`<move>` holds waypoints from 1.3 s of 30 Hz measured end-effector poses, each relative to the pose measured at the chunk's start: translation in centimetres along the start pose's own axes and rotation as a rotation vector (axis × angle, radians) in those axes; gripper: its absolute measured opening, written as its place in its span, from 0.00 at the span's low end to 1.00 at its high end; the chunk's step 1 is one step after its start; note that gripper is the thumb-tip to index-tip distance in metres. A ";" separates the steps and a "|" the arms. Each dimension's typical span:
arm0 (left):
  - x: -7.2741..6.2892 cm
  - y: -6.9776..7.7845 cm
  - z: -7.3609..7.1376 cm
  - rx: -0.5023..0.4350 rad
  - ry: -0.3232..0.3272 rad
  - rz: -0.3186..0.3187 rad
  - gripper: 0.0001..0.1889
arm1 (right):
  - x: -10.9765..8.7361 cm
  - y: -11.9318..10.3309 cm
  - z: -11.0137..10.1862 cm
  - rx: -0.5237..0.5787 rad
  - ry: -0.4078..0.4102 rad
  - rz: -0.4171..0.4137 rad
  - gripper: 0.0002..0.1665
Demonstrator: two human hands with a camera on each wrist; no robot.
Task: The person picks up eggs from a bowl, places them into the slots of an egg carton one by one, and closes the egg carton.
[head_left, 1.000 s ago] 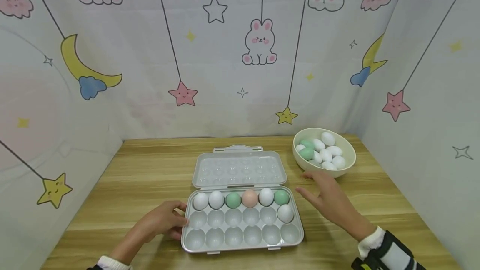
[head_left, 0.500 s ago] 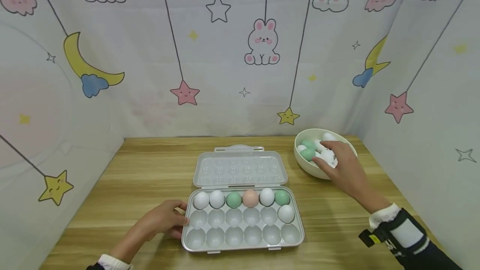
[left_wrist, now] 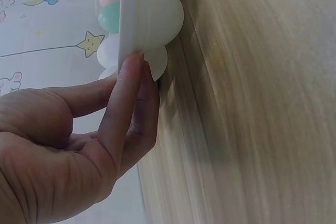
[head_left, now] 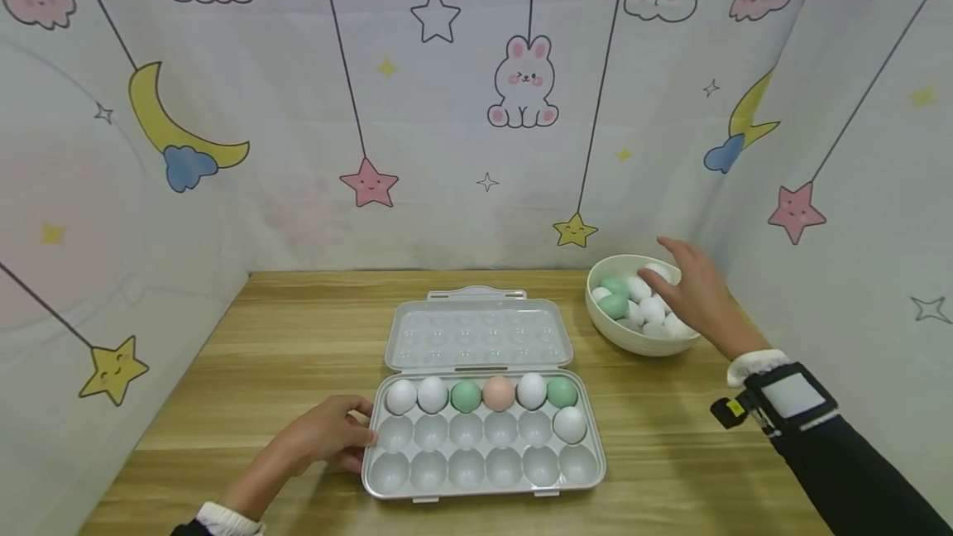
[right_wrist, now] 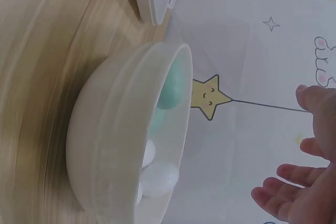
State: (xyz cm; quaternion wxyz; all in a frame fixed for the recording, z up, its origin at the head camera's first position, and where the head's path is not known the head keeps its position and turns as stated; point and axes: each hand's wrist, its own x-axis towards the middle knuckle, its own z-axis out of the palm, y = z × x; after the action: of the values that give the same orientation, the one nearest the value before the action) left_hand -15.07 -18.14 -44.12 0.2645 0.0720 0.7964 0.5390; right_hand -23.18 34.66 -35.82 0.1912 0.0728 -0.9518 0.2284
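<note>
An egg tray [head_left: 447, 493] of pale translucent plastic lies on the table, its clear lid [head_left: 480, 336] folded back flat behind it. White, green and pink eggs fill its far row, and one white egg [head_left: 569, 425] sits at the right end of the middle row. My left hand [head_left: 322, 437] pinches the tray's left rim [left_wrist: 126, 24] between thumb and fingers. Over the right side of a cream bowl [head_left: 633, 342] hovers my right hand [head_left: 703, 296], fingers spread, holding nothing. White and green eggs [head_left: 614, 306] lie in the bowl; the hand partly hides some.
The wooden table [head_left: 313, 337] extends left of the tray and in front of the bowl. A white curtain [head_left: 439, 222] printed with stars, moons and rabbits stands behind it and along both sides.
My right hand has moved from in front of the bowl, reached in over the eggs, then lifted and shifted right with nothing in it. My left hand stays at the tray's rim.
</note>
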 end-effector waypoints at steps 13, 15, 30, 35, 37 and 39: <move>0.0 0.0 0.1 -0.008 0.005 0.001 0.17 | 2.9 2.8 1.4 -0.046 -0.091 0.129 0.44; 0.0 0.0 0.0 -0.008 0.004 0.002 0.17 | 3.2 3.2 1.8 -0.061 -0.110 0.148 0.44; -0.1 -0.1 -0.1 -0.013 -0.010 0.009 0.19 | 4.3 6.3 5.4 -0.143 -0.119 0.182 0.34; -0.1 0.0 -0.1 -0.024 -0.011 0.008 0.19 | 4.5 7.0 6.2 -0.196 -0.127 0.161 0.31; -0.1 0.0 -0.1 -0.029 -0.015 0.011 0.19 | 4.5 7.3 6.5 -0.219 -0.132 0.143 0.30; -0.1 0.0 -0.1 -0.028 -0.016 0.013 0.19 | 4.5 7.5 6.7 -0.229 -0.137 0.128 0.29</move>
State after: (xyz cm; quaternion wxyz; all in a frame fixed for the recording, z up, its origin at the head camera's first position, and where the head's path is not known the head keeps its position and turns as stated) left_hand -15.02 -18.27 -44.09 0.2684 0.0776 0.7861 0.5514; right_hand -31.19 37.99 -42.60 0.1178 0.0050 -0.9852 0.1248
